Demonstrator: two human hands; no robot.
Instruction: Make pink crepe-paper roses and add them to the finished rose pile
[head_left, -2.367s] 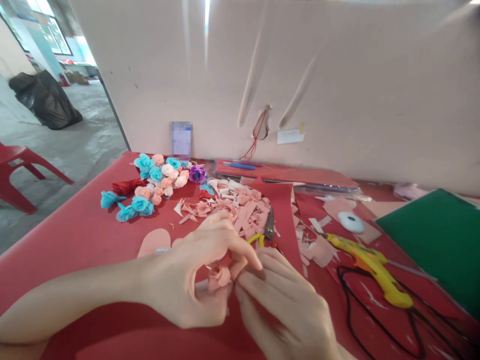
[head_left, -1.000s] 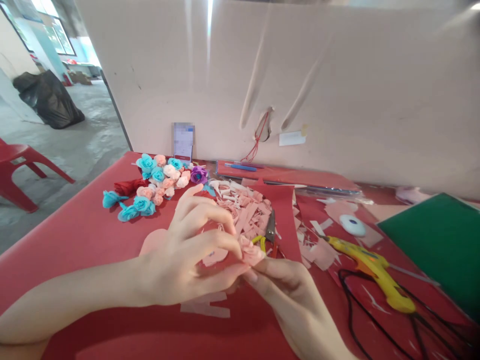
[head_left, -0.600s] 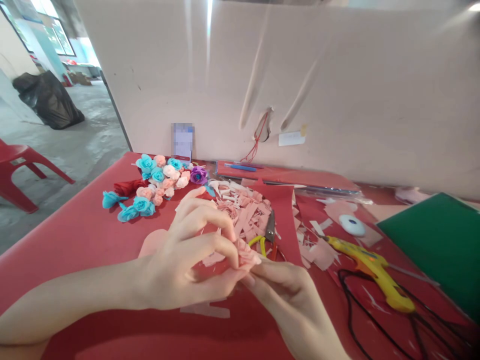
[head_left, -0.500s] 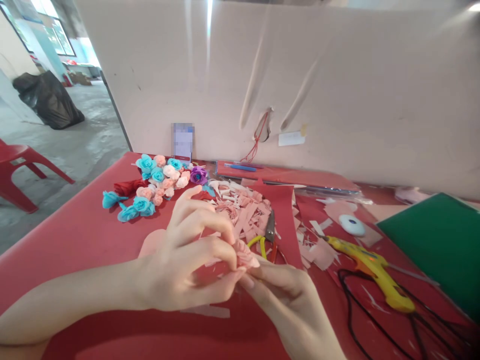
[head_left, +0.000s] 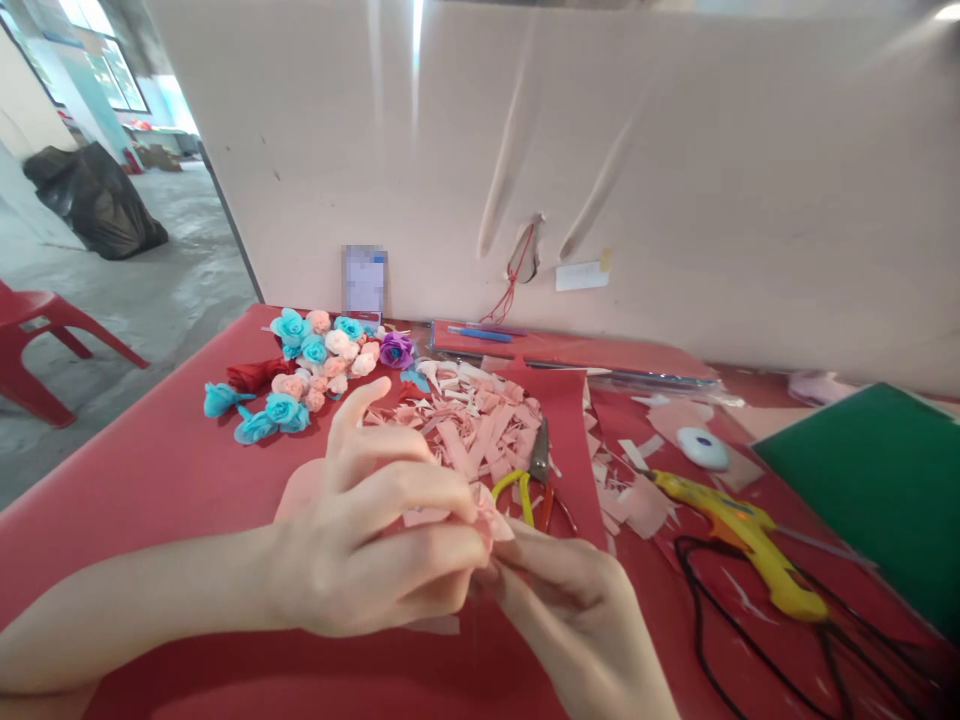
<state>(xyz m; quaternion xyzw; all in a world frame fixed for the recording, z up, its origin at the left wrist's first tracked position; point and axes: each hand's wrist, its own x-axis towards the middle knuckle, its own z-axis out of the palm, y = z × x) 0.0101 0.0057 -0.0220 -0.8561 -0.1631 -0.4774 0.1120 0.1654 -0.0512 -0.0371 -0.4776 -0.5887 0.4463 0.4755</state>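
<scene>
Between my two hands, above the red table, is a pink paper flower (head_left: 491,515) with ruffled petals. My left hand (head_left: 397,530) is closed on its left side with thumb and fingers, the little finger raised. From the right, my right hand (head_left: 574,590) pinches the flower's base between thumb and forefinger; the base itself is mostly hidden by the fingers. Just behind the flower lie scissors or cutters with yellow handles (head_left: 525,490) and a dark blade. A heap of pink paper scraps (head_left: 480,420) spreads beyond my hands.
Finished paper flowers (head_left: 311,350) in blue, pink, white, red and purple lie at the back left, near a propped phone (head_left: 364,282). To the right are a yellow glue gun (head_left: 750,545) with black cord, a white oval device (head_left: 703,449) and a green board (head_left: 870,500).
My left fingers have curled further around the flower and shifted slightly right and down over it. The right hand keeps its pinch, almost in place.
</scene>
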